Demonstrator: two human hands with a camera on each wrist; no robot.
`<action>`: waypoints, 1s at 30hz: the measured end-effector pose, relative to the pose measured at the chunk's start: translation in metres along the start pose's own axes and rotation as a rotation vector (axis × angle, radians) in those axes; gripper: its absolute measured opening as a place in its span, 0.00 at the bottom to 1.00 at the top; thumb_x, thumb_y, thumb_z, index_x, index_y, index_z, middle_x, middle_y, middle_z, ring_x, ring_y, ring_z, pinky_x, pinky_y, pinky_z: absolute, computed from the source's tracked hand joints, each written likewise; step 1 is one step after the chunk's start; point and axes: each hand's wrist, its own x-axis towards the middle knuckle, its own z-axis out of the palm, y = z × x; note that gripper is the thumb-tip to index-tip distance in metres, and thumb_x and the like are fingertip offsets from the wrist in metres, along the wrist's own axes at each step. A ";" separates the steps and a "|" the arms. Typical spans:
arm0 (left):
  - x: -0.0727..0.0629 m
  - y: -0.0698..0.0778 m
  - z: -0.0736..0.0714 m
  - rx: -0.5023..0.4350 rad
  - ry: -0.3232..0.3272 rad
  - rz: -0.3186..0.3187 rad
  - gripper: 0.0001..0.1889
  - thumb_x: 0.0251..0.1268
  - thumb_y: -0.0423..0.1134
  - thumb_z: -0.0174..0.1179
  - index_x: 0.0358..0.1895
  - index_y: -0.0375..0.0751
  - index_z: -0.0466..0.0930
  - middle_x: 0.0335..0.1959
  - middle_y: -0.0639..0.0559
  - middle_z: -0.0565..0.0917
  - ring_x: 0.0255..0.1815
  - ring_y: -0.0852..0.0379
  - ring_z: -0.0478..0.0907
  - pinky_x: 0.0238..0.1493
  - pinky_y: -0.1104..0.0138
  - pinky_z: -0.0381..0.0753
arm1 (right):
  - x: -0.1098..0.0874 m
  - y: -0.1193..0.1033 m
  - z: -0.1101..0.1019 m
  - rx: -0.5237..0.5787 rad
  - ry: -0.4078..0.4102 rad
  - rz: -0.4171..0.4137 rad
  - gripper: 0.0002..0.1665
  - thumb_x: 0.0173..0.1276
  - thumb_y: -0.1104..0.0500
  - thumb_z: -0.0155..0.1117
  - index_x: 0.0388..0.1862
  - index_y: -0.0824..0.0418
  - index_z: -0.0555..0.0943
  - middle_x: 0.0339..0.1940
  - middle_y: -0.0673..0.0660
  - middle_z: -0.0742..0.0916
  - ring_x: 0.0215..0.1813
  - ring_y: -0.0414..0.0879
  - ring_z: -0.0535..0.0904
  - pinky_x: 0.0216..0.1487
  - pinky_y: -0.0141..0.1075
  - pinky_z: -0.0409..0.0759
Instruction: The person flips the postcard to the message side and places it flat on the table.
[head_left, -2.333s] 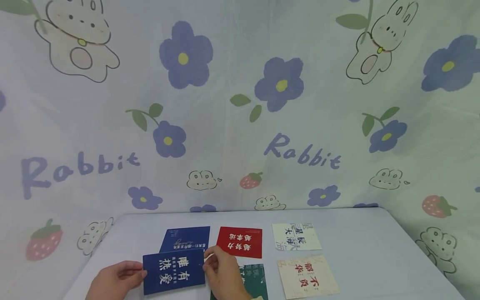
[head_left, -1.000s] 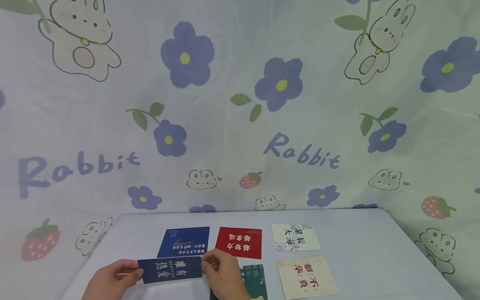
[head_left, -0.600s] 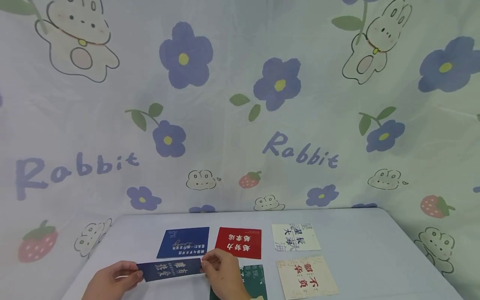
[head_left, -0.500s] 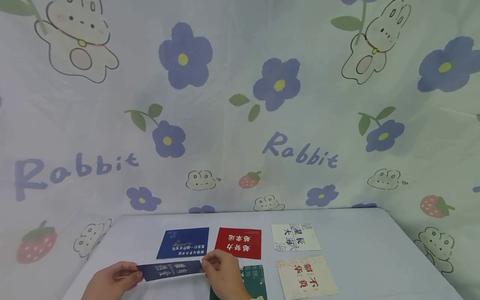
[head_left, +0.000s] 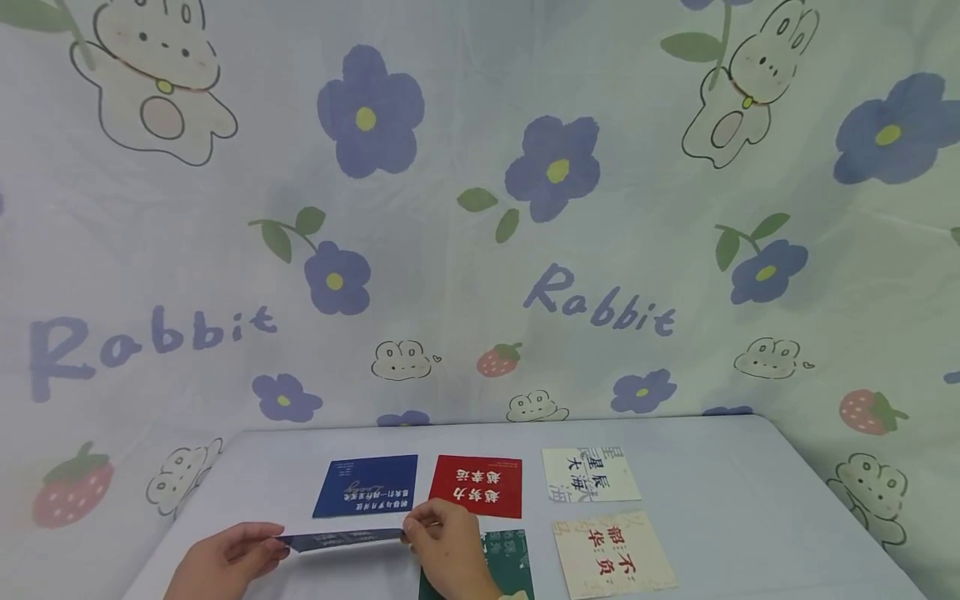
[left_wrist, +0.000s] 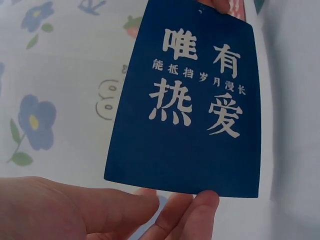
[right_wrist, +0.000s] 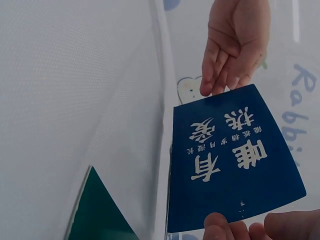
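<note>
A dark blue card (head_left: 347, 540) with white Chinese characters is held up between both hands, tilted so that the head view catches it almost edge-on. My left hand (head_left: 228, 560) pinches its left edge; my right hand (head_left: 450, 546) pinches the right edge. The left wrist view shows the card's printed face (left_wrist: 187, 115) in full, with left-hand fingertips (left_wrist: 202, 207) at the lower edge. In the right wrist view, the left hand (right_wrist: 237, 45) is at the far edge. Under my right hand lies a green card (head_left: 510, 558), partly hidden.
Flat on the white table (head_left: 720, 517) lie another blue card (head_left: 366, 485), a red card (head_left: 480, 479), a cream card with dark characters (head_left: 592, 475) and a cream card with red characters (head_left: 613, 554). A curtain (head_left: 450, 250) with rabbits and flowers hangs behind.
The held blue card has tipped from facing the head camera to nearly edge-on, uncovering more of the blue card behind it. Both hands keep their grip and have barely shifted.
</note>
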 end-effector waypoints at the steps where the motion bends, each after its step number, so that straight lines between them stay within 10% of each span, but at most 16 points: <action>1: 0.000 0.000 0.000 -0.008 0.000 0.003 0.14 0.70 0.31 0.61 0.52 0.24 0.79 0.35 0.43 0.88 0.37 0.48 0.87 0.40 0.61 0.87 | 0.000 0.000 0.000 0.000 0.002 0.003 0.03 0.68 0.61 0.69 0.34 0.59 0.86 0.27 0.47 0.84 0.32 0.39 0.85 0.38 0.35 0.87; 19: 0.001 -0.005 -0.001 -0.081 0.003 -0.049 0.34 0.68 0.48 0.66 0.60 0.17 0.72 0.36 0.39 0.88 0.37 0.44 0.88 0.40 0.58 0.87 | -0.001 0.001 0.001 -0.059 0.002 0.001 0.04 0.64 0.58 0.73 0.35 0.57 0.86 0.29 0.45 0.84 0.31 0.38 0.84 0.40 0.36 0.87; 30: 0.001 -0.001 -0.005 -0.063 -0.037 -0.088 0.28 0.70 0.41 0.63 0.60 0.17 0.72 0.37 0.37 0.88 0.37 0.45 0.88 0.40 0.57 0.87 | -0.002 0.000 -0.002 -0.058 -0.009 0.003 0.05 0.63 0.59 0.74 0.36 0.57 0.86 0.31 0.45 0.85 0.32 0.39 0.83 0.42 0.39 0.87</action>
